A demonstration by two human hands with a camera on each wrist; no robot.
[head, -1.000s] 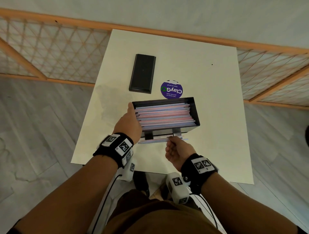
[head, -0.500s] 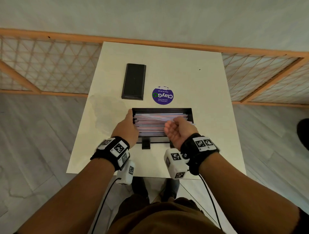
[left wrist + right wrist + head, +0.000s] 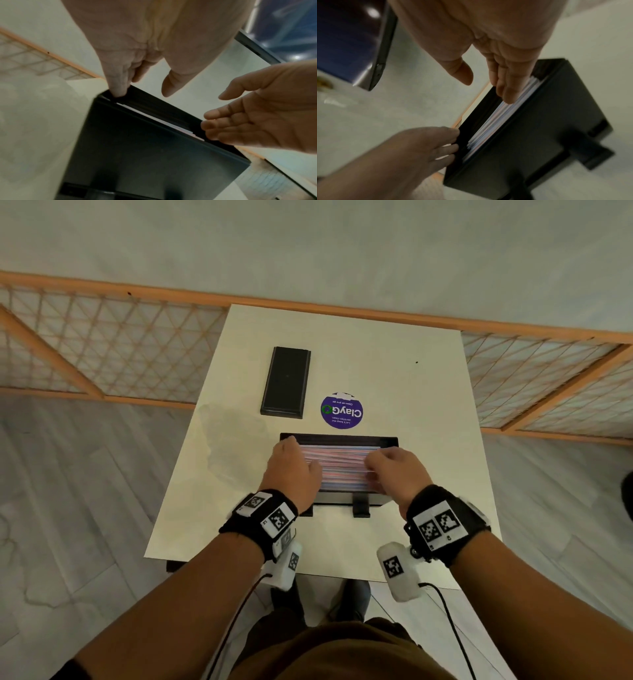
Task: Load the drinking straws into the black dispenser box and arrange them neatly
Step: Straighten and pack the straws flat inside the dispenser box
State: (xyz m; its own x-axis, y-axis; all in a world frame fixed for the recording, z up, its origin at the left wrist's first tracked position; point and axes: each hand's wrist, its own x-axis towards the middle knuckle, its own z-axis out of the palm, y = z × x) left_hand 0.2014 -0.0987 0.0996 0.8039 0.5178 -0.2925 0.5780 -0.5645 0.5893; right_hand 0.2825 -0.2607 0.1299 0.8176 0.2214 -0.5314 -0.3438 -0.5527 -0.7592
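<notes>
Straws (image 3: 337,465) lie flat in the open black box (image 3: 388,440) on the desk (image 3: 376,364), stacked lengthwise, pink, blue and white, nearly to the rim. My judgement: light, thin, easily kinked and quick to roll, so best handled at both ends together, never mid-length. My left hand (image 3: 294,470) rests at the box's left end, fingers straight, holding nothing. My right hand (image 3: 394,470) lies flat on the right ends, fingers straight, pressing.
</notes>
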